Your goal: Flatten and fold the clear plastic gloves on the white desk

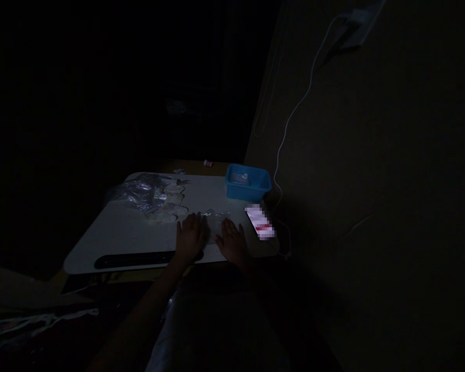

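In dim light, a clear plastic sheet or bag lies on the white tabletop. My left hand rests palm down at its left side, fingers stretched forward. At the right side of the plastic, my right hand lies flat with its thumb apart from the fingers. Both hands seem to touch the plastic, though the darkness blurs the contact. To the left of my left hand is a crumpled clear plastic bag, with several whitish items along its right edge; their kind is hard to make out.
A blue plastic basket with something pale inside stands at the back right. A lit phone lies near the right edge. A white cable hangs from a wall socket. A black slot runs along the front edge.
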A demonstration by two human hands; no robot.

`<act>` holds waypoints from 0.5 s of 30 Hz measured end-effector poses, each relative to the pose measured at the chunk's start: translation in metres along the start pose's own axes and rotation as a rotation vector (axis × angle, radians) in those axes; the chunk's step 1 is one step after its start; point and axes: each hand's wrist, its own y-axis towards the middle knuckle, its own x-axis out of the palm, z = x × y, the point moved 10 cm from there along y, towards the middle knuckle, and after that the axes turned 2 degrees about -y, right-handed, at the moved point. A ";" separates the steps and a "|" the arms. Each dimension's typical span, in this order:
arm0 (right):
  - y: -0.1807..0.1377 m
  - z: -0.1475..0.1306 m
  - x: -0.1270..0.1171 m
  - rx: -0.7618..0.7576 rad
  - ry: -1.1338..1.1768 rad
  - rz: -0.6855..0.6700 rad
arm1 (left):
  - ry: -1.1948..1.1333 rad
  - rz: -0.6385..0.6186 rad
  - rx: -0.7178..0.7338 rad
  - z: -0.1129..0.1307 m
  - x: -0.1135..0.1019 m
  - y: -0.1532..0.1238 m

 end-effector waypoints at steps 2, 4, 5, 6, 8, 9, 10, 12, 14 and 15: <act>0.000 0.000 0.001 0.002 -0.001 -0.001 | -0.043 -0.060 0.138 0.026 0.008 0.001; 0.001 0.000 0.002 0.001 -0.005 -0.012 | -0.095 -0.116 0.216 0.043 0.019 0.002; 0.001 0.000 0.003 0.001 -0.006 -0.023 | -0.113 -0.127 0.231 0.048 0.023 0.003; 0.002 0.000 0.004 0.002 -0.008 -0.033 | -0.119 -0.133 0.239 0.051 0.027 0.003; 0.002 0.001 0.005 0.005 -0.011 -0.048 | -0.094 -0.138 0.246 0.053 0.033 0.002; 0.002 0.001 0.005 0.007 -0.013 -0.056 | -0.066 -0.145 0.246 0.053 0.036 0.001; 0.002 0.001 0.005 0.009 -0.016 -0.061 | -0.032 -0.155 0.238 0.052 0.038 -0.001; 0.001 0.001 0.004 0.010 -0.023 -0.062 | 0.029 -0.179 0.216 0.048 0.042 -0.004; 0.001 0.000 0.002 0.005 -0.021 -0.052 | 0.067 -0.193 0.200 0.043 0.043 -0.007; 0.001 0.000 0.001 0.004 -0.018 -0.042 | 0.079 -0.191 0.196 0.041 0.042 -0.008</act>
